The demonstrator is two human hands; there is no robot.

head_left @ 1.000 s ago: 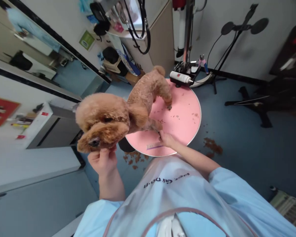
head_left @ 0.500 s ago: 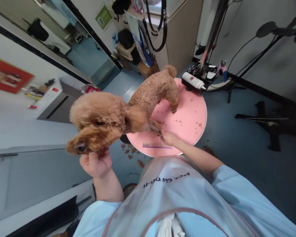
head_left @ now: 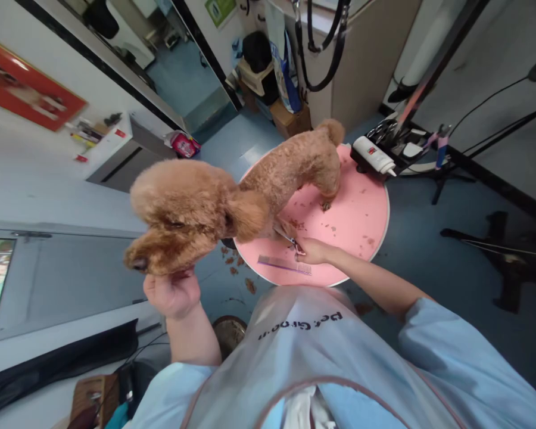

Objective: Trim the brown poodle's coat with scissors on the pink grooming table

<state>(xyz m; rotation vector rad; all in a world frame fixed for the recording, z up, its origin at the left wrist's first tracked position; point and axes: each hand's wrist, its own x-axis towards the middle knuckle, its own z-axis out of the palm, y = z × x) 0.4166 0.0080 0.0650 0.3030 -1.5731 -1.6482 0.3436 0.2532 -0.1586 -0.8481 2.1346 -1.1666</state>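
Observation:
A small brown curly dog stands on a round pink table, its head turned toward me at the left. My left hand is closed under the dog's chin and holds the muzzle up. My right hand grips a pair of scissors whose blades point at the dog's front leg. A purple comb lies flat on the table just in front of that hand. Clipped tufts of brown fur are scattered over the pink surface.
A white bottle and a black tray of grooming tools sit at the table's far edge beside a metal pole. Fur clumps lie on the blue floor. Black leashes hang on a cabinet behind.
The view has shifted left and down, so the dog and table sit further right. My right hand drew back slightly from the leg, and the scissors now show. My left hand still holds the chin.

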